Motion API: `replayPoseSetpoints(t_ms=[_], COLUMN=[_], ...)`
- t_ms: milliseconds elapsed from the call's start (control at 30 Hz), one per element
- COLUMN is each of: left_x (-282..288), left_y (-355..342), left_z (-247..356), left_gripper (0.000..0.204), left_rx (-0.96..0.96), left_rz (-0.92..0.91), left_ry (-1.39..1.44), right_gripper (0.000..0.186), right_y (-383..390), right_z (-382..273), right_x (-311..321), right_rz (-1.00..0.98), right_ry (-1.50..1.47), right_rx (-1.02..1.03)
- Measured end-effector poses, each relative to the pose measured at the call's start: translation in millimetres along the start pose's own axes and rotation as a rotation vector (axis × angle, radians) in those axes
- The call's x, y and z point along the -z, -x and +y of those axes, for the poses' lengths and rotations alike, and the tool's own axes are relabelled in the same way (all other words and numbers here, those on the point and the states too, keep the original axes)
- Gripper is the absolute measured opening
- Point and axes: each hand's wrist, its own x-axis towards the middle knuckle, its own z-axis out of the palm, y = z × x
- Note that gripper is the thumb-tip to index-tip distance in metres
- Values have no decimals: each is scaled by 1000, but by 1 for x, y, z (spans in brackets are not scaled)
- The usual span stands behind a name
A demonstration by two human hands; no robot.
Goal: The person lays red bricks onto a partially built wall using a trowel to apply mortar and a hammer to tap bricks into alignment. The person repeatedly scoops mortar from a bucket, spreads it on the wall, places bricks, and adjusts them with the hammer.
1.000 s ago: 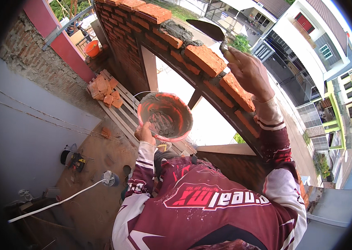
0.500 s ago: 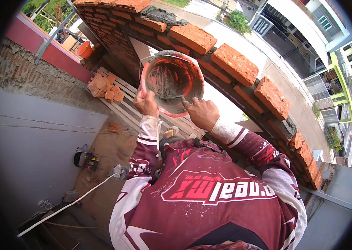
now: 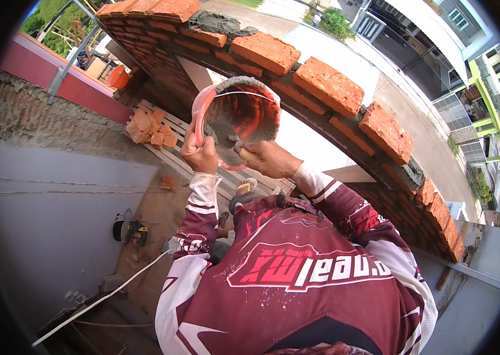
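Observation:
A red-orange bucket (image 3: 201, 109) is tilted in front of me, its rim and inside coated with grey mortar. My left hand (image 3: 200, 155) is closed on the near left part of its rim. In my right hand (image 3: 273, 160) is a trowel (image 3: 247, 154), held by its pale wooden handle. The trowel's blade reaches into the bucket against the mortar (image 3: 226, 137) along the inner wall; part of the blade blends with the grey. Just beyond the bucket runs the brick wall (image 3: 270, 52), with spaced orange bricks along its top course.
Broken bricks (image 3: 150, 126) lie on wooden planks (image 3: 173, 133) to the left. Wet mortar (image 3: 217, 22) sits between bricks on the wall top, where a thin string runs. A power tool (image 3: 130, 231) and a white hose (image 3: 102, 299) lie lower left. A street (image 3: 400, 112) stretches beyond the wall.
The bucket has tipped further and shifted slightly left. My right hand has moved left and turned, so the trowel's handle now shows. My left hand has stayed on the rim.

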Motion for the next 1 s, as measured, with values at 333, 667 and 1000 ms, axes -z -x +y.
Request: replayPoseSetpoints(t_ms=[333, 667, 1000], left_x=[-27, -11, 52], left_y=[19, 40, 72], left_z=[24, -14, -97], left_gripper=[10, 6, 33], left_rx=[-376, -42, 927], left_rz=[-34, 13, 691], left_ry=[-188, -70, 507], right_gripper=[36, 38, 41], right_y=[-7, 20, 6], right_z=[7, 25, -23], right_x=[-4, 8, 118], right_rz=[145, -264, -78], right_ry=[611, -733, -823], right_rx=[-288, -449, -239])
